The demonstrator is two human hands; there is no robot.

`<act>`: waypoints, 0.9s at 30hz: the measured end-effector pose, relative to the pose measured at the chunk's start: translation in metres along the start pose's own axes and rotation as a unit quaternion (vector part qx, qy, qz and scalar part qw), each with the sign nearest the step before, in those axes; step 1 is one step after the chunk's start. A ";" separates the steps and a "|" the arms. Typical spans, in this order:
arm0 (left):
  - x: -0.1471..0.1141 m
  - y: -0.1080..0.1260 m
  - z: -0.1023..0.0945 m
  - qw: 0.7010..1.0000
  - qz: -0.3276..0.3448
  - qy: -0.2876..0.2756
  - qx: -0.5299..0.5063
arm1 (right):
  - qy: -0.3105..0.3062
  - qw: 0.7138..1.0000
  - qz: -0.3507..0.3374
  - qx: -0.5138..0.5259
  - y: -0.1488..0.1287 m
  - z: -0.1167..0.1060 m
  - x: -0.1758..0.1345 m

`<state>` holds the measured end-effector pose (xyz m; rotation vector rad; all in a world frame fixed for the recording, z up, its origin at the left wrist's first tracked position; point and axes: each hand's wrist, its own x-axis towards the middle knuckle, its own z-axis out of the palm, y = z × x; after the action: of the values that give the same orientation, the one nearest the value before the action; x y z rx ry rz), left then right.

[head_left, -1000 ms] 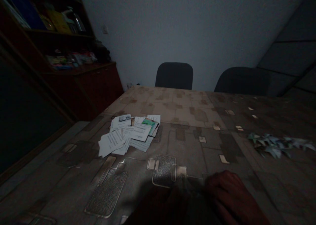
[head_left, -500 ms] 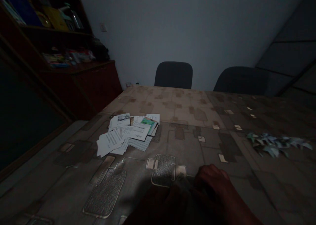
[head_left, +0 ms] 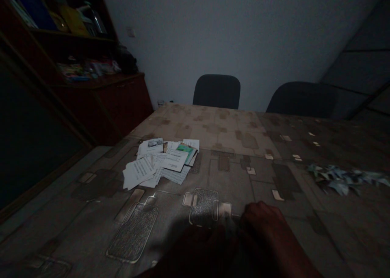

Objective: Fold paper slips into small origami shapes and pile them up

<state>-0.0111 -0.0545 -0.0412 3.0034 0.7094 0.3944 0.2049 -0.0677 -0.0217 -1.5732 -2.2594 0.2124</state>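
At the bottom of the head view, in deep shadow, my left hand [head_left: 199,245] and my right hand [head_left: 265,225] are close together over the table. A small dim piece of paper [head_left: 230,226] shows between them. The fingers of my right hand are curled and closed at its right side. My left hand is almost black, but its fingertips reach the paper's left side. The lower part of the paper is hidden by the hands and the dark, so its shape cannot be made out.
Loose printed cards [head_left: 158,162] lie in a pile at left on the patterned tablecloth [head_left: 231,125]. Several folded paper pieces [head_left: 344,178] sit clustered at right. Two chairs [head_left: 217,92] stand behind the table, and a filled cabinet [head_left: 106,107] stands at far left.
The view has shifted slightly, so the table things appear a little further right. Both hands stay together at the paper, and the left one looks darker.
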 end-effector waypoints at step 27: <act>0.006 -0.001 0.002 0.996 0.009 0.044 0.078 | 0.089 0.956 -0.268 -0.080 0.002 -0.028 -0.008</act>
<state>-0.0062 -0.0511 -0.0417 3.1570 0.7527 0.4976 0.2199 -0.0769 0.0018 -0.9403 -2.4988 -0.2563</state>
